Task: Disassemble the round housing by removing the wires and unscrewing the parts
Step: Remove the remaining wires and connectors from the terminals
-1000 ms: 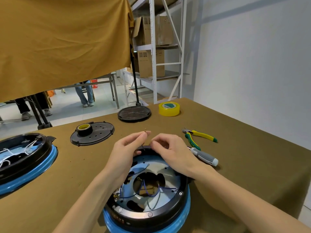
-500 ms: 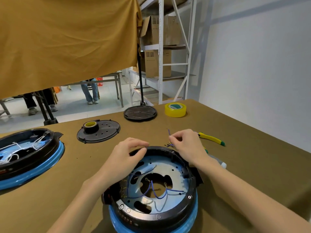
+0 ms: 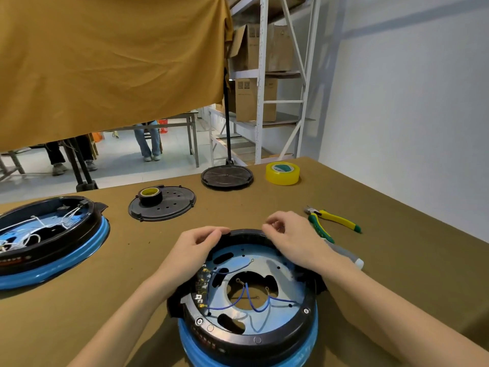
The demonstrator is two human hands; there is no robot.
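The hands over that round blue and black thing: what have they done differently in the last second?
The right hand drew a blue wire end up off the far rim, then came back down to the rim, fingers curled; whether it holds the wire now is unclear. The left hand dropped from pinching above onto the round housing, gripping its rim. The pliers and yellow tape stayed put.

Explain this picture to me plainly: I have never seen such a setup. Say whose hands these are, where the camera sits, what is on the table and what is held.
There is no machine here: a person wears a camera on the head, looking down at their own hands. The left hand grips the far rim of the round housing, which has blue wires inside. The right hand has curled fingers at the rim; what it pinches is too small to tell. On the brown table lie pliers, yellow tape, two black discs and a second housing.
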